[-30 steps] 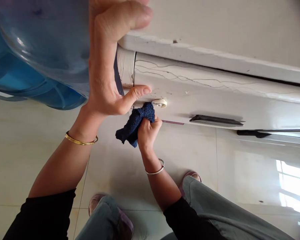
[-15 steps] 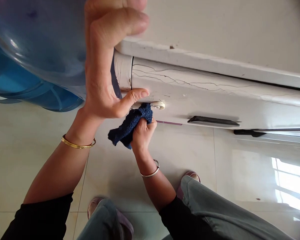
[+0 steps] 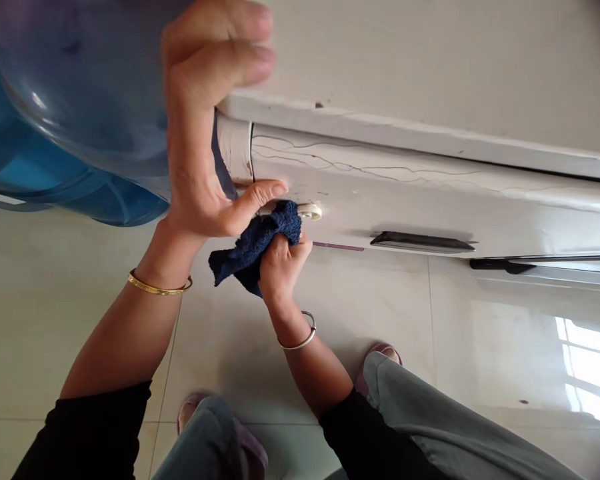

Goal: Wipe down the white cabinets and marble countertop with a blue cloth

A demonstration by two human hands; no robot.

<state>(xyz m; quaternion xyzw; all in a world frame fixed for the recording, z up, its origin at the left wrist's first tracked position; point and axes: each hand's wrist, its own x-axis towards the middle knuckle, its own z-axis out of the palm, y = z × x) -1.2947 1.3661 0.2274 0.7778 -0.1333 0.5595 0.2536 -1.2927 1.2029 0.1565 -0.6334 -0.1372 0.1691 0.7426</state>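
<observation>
My left hand (image 3: 195,140), with a gold bangle at its wrist, is raised beside the left corner of the white cabinet (image 3: 405,167). Its thumb stands wide of the bent fingers, and I see nothing held in it. Lower down, my right hand (image 3: 283,267) is closed around a dark blue cloth (image 3: 253,243). The bunched cloth reaches the lower cabinet front, right by a small off-white plastic fitting (image 3: 310,212). Part of the cloth hangs out to the left of my fist.
To the left is a large translucent blue container (image 3: 90,100). A black handle (image 3: 423,241) sits on the cabinet front, and thin dark lines run along it. The cabinet's white top (image 3: 430,60) juts out above. My slippered feet stand on the pale tiled floor (image 3: 220,320).
My view has shifted slightly, so the cabinet sits a little further left and its top edge lower. My left fingers appear lower in view. The cloth stays in my right hand by the fitting.
</observation>
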